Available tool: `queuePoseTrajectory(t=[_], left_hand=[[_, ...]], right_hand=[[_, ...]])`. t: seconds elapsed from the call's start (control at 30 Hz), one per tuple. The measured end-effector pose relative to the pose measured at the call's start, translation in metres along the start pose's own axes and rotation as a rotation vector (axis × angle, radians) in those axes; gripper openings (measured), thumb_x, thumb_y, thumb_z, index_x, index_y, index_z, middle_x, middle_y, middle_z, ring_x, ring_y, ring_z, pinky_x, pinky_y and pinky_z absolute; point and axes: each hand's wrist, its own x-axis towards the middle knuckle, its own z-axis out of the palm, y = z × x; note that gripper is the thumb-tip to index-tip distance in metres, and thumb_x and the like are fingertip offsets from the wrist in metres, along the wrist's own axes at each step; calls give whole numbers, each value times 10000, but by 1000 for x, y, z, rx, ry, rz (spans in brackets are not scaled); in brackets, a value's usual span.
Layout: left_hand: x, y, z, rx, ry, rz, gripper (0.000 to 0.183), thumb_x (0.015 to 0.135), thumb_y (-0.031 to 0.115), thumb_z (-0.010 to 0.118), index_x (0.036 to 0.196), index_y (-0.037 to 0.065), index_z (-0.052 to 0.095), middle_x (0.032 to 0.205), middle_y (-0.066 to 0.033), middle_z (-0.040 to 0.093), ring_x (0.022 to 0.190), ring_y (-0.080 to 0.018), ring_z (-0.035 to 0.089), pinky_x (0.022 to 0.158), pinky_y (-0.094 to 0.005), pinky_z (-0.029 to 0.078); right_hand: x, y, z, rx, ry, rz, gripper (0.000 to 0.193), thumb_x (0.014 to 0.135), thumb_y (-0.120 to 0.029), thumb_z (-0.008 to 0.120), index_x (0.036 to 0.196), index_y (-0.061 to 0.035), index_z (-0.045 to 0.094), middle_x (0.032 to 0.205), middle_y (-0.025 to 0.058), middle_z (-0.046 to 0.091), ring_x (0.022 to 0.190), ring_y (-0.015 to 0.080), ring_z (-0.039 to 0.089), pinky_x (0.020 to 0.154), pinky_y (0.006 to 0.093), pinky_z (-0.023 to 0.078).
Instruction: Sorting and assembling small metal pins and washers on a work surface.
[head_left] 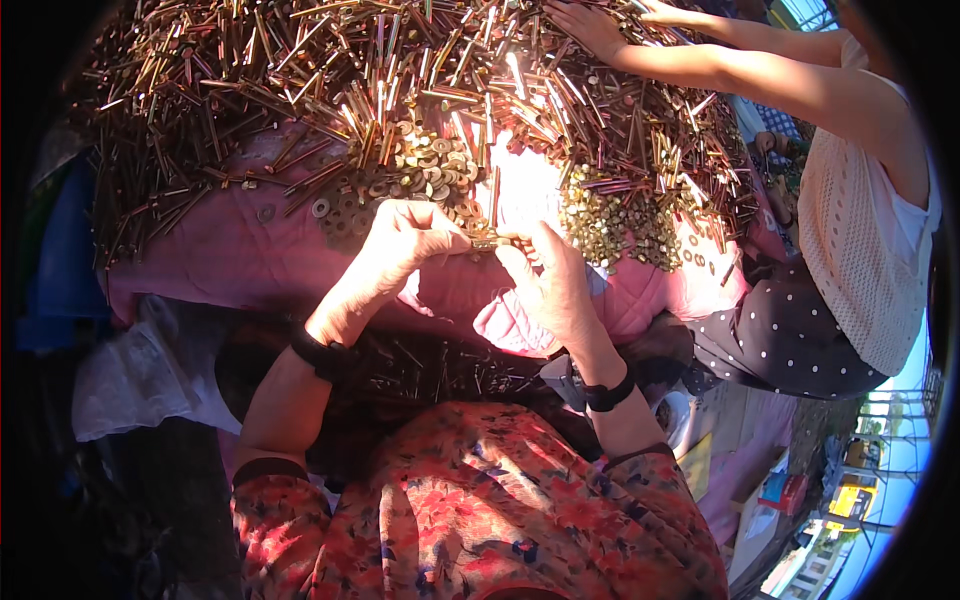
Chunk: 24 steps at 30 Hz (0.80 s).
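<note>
My left hand (405, 238) and my right hand (548, 280) meet in front of me, above the near edge of a pink quilted cloth (210, 245). Between their fingertips they pinch a short brass-coloured metal piece (485, 243); its ends are covered by the fingers, and bright glare hides its detail. Just beyond my left hand lies a pile of flat round washers (435, 165). Small brass-coloured nuts (605, 225) are heaped past my right hand. Long thin metal rods (390, 60) cover the far part of the cloth.
At the right a person in a knitted vest (865, 230) reaches over the rods with a hand (590, 30) resting on them. A few washers (697, 245) lie apart near the right edge. A clear plastic bag (150, 375) hangs at the left. More metal pieces lie in shadow below the cloth.
</note>
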Motion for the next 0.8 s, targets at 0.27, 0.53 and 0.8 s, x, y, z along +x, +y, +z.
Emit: queuePoseTrajectory(t=[0.27,0.53,0.8], left_hand=[[-4,12,-6,280,-481,-84,171,797,154,702,831,-11,678,744,-43,645,701,-114,586,653,-258,470],[20,16,-120,1532,594,219,134,721,79,624,827,6,661,829,-198,627,826,-367,608,759,-421,485],[18,20,-127,1429,396,85,197,710,132,634,863,16,676,837,-206,641,840,-367,619,758,-418,488]], right_hand=[[-2,15,-17,95,-280,359,459,951,-365,435,779,18,620,596,76,585,530,150,555,517,277,439],[-3,23,-12,-280,-188,125,139,863,-102,544,831,16,611,686,88,607,607,121,552,574,277,444],[-8,22,-13,-241,-137,110,118,830,-109,585,825,7,605,664,98,589,584,167,528,566,296,432]])
